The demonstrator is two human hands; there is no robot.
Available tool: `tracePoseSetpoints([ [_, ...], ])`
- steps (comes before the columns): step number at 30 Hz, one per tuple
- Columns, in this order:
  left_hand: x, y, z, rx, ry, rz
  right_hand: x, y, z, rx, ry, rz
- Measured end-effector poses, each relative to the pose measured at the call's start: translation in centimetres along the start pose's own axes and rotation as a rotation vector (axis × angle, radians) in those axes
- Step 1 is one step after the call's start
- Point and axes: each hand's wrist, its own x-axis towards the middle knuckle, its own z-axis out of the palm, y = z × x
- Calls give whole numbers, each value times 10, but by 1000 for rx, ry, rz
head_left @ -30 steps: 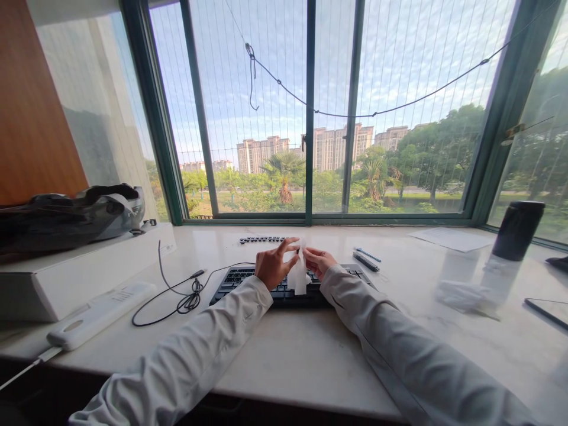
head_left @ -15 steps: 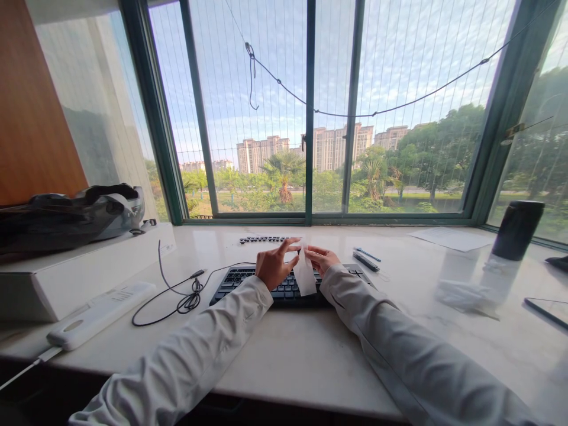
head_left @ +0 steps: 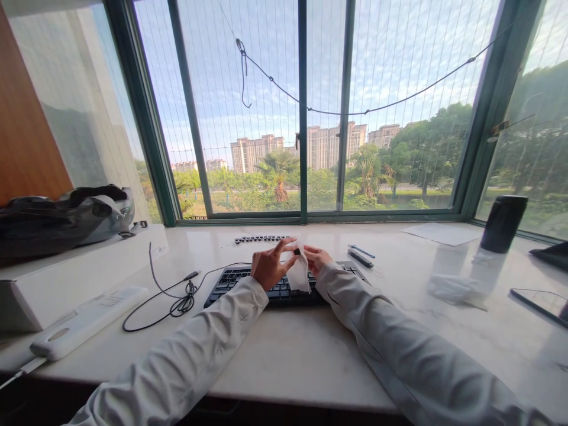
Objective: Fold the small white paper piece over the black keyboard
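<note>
Above the black keyboard (head_left: 228, 283), my left hand (head_left: 267, 267) is closed, with a small black keycap (head_left: 297, 252) at its thumb and fingertips. My right hand (head_left: 318, 258) pinches a thin white wipe (head_left: 299, 277), which hangs down over the keys. The wipe lies right behind and around the keycap, so the two hands nearly meet there. Part of the keyboard is hidden under my hands and the wipe. Behind the keyboard, several loose black keycaps (head_left: 261, 239) stand in a row on the white tabletop (head_left: 284, 349).
A coiled black cable (head_left: 183, 305) and a white power strip (head_left: 89, 322) lie on the left, before a white box (head_left: 84, 272). Right of the keyboard are pens (head_left: 360, 258), a crumpled clear plastic packet (head_left: 457, 289), a paper sheet (head_left: 441, 234), a black cylinder (head_left: 503, 223) and a phone (head_left: 541, 305).
The black keycap shows more plainly between my hands now, and the wipe has shifted slightly. The whole view has swung a little to the right.
</note>
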Motion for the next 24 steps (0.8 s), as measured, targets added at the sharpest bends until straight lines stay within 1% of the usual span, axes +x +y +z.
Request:
tracePoseSetpoints([
  [5, -1, -1, 2, 17, -8, 4, 2, -3, -1, -23, 104, 11],
  [8, 0, -2, 2, 26, -14, -2, 3, -2, -2, -7, 121, 7],
  [10, 0, -2, 1, 28, -19, -12, 3, -1, -2, 15, 85, 1],
  [14, 0, -2, 0, 20, -16, -22, -2, 1, 2, 29, -95, 8],
  [15, 0, -2, 0, 21, -16, -23, -3, 1, 3, 20, -119, 10],
  [19, 0, -2, 0, 34, -37, -27, -2, 1, 2, -30, -117, 24],
  [24, -1, -3, 2, 31, -43, -31, 6, 7, -4, -40, -40, 33],
])
